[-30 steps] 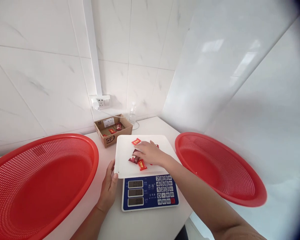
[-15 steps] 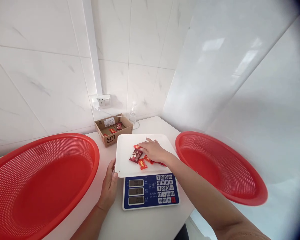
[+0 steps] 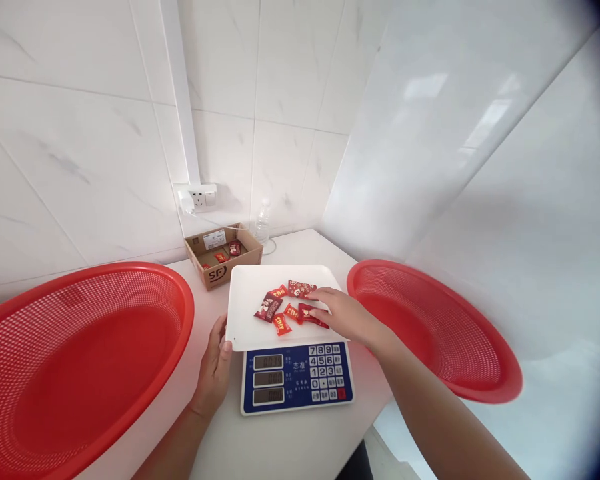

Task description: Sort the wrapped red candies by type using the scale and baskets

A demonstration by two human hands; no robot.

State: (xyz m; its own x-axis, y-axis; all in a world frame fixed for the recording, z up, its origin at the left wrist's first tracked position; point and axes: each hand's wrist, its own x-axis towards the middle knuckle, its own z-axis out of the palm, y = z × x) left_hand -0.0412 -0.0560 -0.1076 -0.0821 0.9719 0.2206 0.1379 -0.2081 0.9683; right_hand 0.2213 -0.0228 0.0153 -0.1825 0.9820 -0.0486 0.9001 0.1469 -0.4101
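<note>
My right hand [image 3: 347,315] reaches over the right part of the white scale pan [image 3: 242,287], fingers apart. Its fingertips meet a patterned dark red packet [image 3: 300,289] and its thumb another dark red packet [image 3: 306,313]. A brown-red packet [image 3: 269,307] and several small bright red wrapped sweets, one of them a front sweet [image 3: 281,325], lie to the left of it. My left hand [image 3: 215,367] is at the pan's left edge, thumb by the near corner and the other fingers partly hidden. Below the pan is the scale's blue keypad panel [image 3: 300,393].
An oval red plastic basket [image 3: 177,300] stands on the left and another red basket [image 3: 495,347] on the right. Behind the pan are a cardboard box [image 3: 247,257] with a few packets inside, a clear bottle [image 3: 263,223] and a wall socket [image 3: 199,198] with a cord.
My right hand has moved right and back from the middle of the pan, uncovering more packets. My left hand stays by the pan's edge. The view has shifted slightly.
</note>
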